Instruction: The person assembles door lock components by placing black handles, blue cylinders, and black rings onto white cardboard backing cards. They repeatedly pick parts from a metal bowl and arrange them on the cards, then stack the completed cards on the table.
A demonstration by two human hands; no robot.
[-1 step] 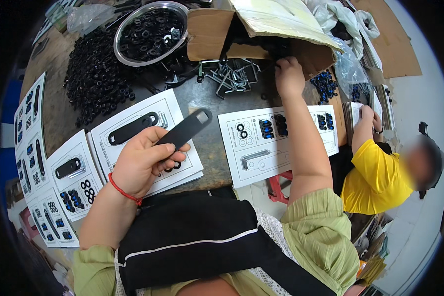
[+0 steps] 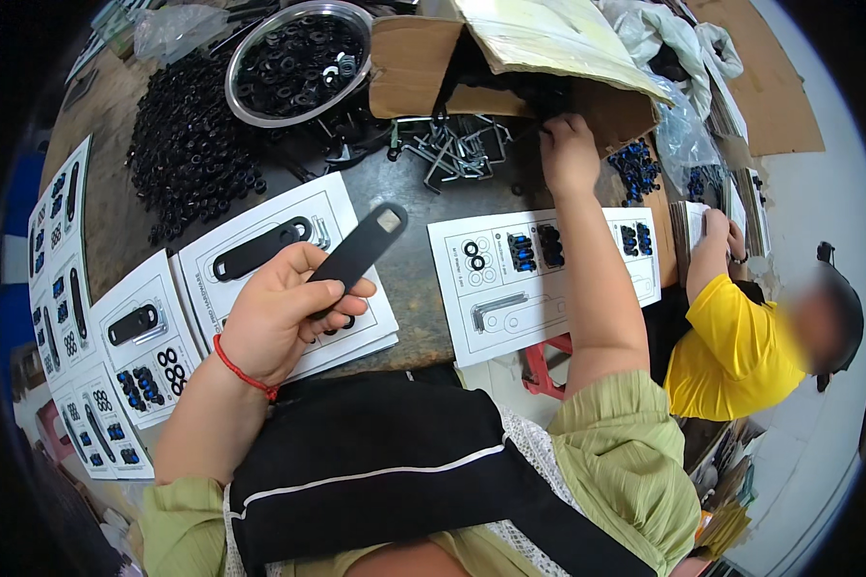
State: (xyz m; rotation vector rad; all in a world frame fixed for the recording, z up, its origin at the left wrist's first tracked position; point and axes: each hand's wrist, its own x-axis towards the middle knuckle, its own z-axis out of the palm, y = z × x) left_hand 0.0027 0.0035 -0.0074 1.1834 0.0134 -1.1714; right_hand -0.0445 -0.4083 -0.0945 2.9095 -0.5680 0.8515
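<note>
Far left of the frame, cards [image 2: 46,279] are seen laid out with black parts on them, a smaller card [image 2: 173,322] beside them. Above, in the upper left, a broad heap of small black pieces [image 2: 188,144] is spread over the tabletop, and a round bowl [image 2: 277,122] is filled with dark rings.

Now left of centre: a flat black bar [image 2: 361,255] is held by the left hand [image 2: 284,298] over a stack of cards [image 2: 327,192], thumb clamped on top, fingers curled under its lower end. The upper end, pierced by a squarish opening, is left free. By its looks it should be judged stiff, fairly light, hardly fragile, perhaps a little slippery on its smooth faces; it is best taken by the long edges, near the middle.

Upper centre, bent metal rods [image 2: 457,154] are piled in a tangle. In the lower centre-right another card [image 2: 510,337] is crossed, and partly hidden, by the right forearm. The right hand [image 2: 570,154] is placed at the mouth of a cardboard box [image 2: 419,62], its fingertips lost against the dark inside; whether anything is pinched cannot be told. Access from above is blocked by the box's flap.

Farther right, blue-and-black bolts [image 2: 635,173] are scattered near a clear bag [image 2: 683,135], and at the right side stacked cards are touched by a co-worker in yellow [image 2: 741,356].
</note>
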